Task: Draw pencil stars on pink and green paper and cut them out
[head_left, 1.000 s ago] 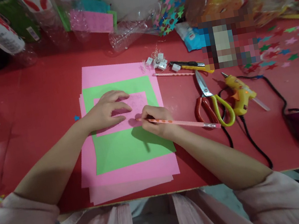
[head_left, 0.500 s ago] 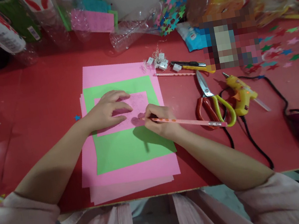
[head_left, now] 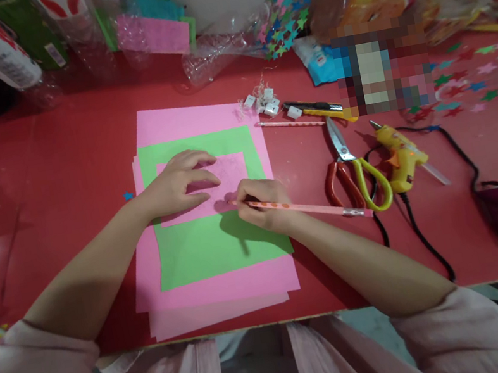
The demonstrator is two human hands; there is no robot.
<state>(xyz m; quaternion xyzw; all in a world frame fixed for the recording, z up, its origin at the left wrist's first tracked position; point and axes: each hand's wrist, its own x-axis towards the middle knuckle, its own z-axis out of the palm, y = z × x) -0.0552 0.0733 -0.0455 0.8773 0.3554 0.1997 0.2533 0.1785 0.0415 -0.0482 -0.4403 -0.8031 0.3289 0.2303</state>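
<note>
In the head view, the right hand [head_left: 272, 192] pinches a pink pencil [head_left: 303, 207] near its tip; light and stiff, it likely steadies best there. The left hand [head_left: 181, 184], fingers spread, rests on the small pink paper [head_left: 234, 170] atop the green sheet [head_left: 212, 251]; thin, it probably creases easily, so edges suit lifting.

left grip [head_left: 177, 184]: on pink card [head_left: 232, 169] | right grip [head_left: 268, 191]: around spotted pencil [head_left: 317, 207] | green sheet [head_left: 203, 252]: under card
</note>
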